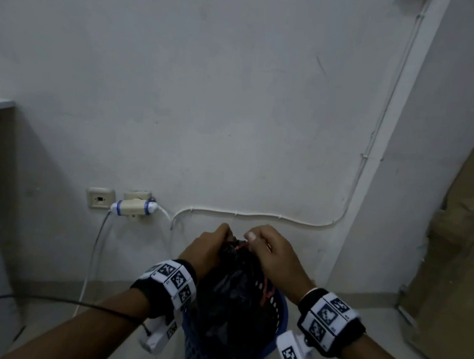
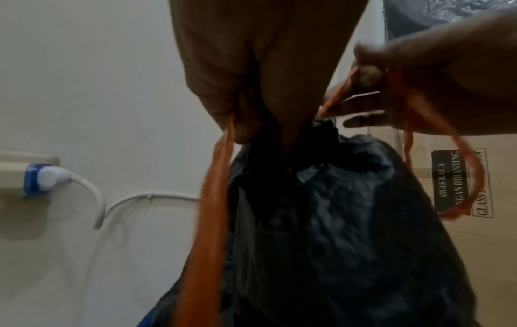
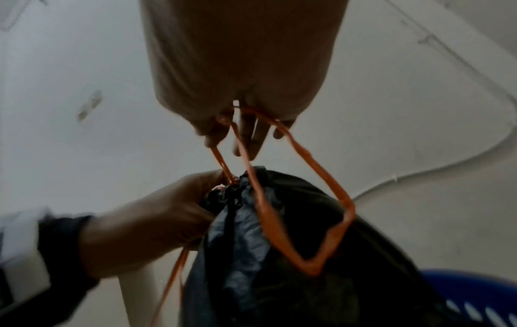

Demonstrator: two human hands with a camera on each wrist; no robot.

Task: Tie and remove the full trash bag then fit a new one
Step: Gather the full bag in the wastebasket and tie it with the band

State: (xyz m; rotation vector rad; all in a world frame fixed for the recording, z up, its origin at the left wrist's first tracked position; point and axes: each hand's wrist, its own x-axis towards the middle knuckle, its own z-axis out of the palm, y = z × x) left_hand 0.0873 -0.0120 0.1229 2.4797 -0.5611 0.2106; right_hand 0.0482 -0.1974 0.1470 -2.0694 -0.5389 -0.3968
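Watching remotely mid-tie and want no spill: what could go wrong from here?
1. The orange drawstring looks thin and taut between the right hand and left hand; a hard pull might snap it or tear the black trash bag at its gathered neck.
2. The bag still sits in the blue basket; its mesh could snag the plastic on lifting.
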